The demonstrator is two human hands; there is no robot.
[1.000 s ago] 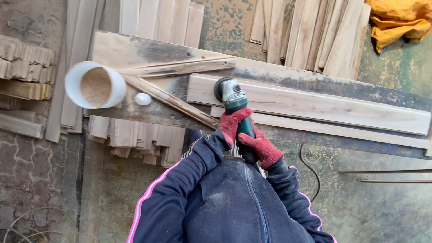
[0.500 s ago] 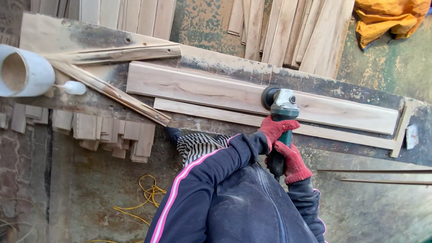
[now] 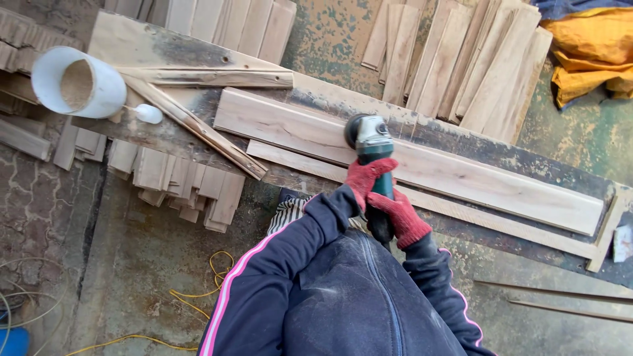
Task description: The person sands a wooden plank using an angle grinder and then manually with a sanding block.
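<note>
The angle grinder (image 3: 369, 142), green-bodied with a grey head, sits at the middle of the view with its disc pressed flat on a long pale plank (image 3: 422, 161). That plank lies lengthwise on the dark, worn worktop (image 3: 165, 135), running from about ten o'clock down toward four o'clock. A thinner strip of wood (image 3: 501, 224) lies just beside the plank on the near edge, parallel to it.

Both hands wear red knitted gloves. The left hand (image 3: 364, 178) has its grip wrapped around the grinder's body just behind the head, fingers curled shut on it. The right hand (image 3: 401, 216) has its grip closed around the rear of the same grinder, at five o'clock from the left hand and touching it. Dark sleeves with a pink stripe lead back to the person at six o'clock.

At ten o'clock a white cylindrical container (image 3: 78, 82) holding sawdust lies tilted on the worktop's end, with a small white knob-like object (image 3: 148, 113) just beside it. Short cut boards (image 3: 178, 184) are stacked under the worktop at eight o'clock. More pale boards (image 3: 461, 59) lean at one o'clock, and a crumpled yellow cloth (image 3: 590, 49) lies at two o'clock. A yellow cord (image 3: 198, 290) curls on the floor at seven o'clock.
</note>
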